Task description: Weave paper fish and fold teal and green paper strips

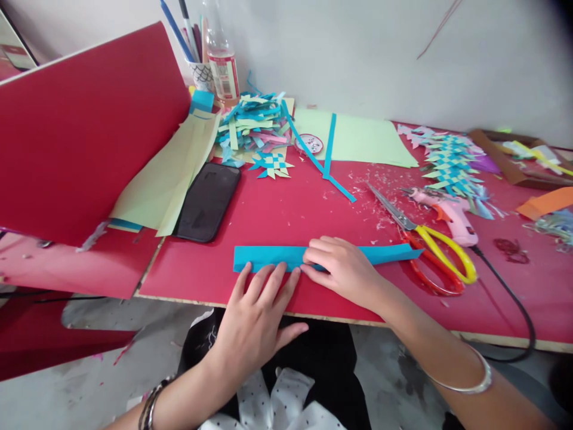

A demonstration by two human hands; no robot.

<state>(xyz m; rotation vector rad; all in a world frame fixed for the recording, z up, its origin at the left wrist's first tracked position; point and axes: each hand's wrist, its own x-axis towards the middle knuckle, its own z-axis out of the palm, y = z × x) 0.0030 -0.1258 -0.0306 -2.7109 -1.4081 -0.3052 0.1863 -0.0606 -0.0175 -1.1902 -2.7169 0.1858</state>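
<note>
A long blue paper strip [268, 255] lies flat across the red table [286, 209] near its front edge. My left hand [257, 310] rests open, its fingers stretched out with the tips pressing on the strip's lower edge. Just to its right, my right hand [342, 269] lies over the middle of the strip with its fingers curled and pressed down on the paper. The strip's right end pokes out toward the scissors [425, 239].
Yellow and red-handled scissors and a pink glue gun [450, 215] lie at the right. A black phone [206, 200] and pale green sheets [358, 140] sit behind, with woven paper pieces [450, 164], a scrap pile [253, 125] and a bottle [222, 65]. A red sheet [80, 131] stands at left.
</note>
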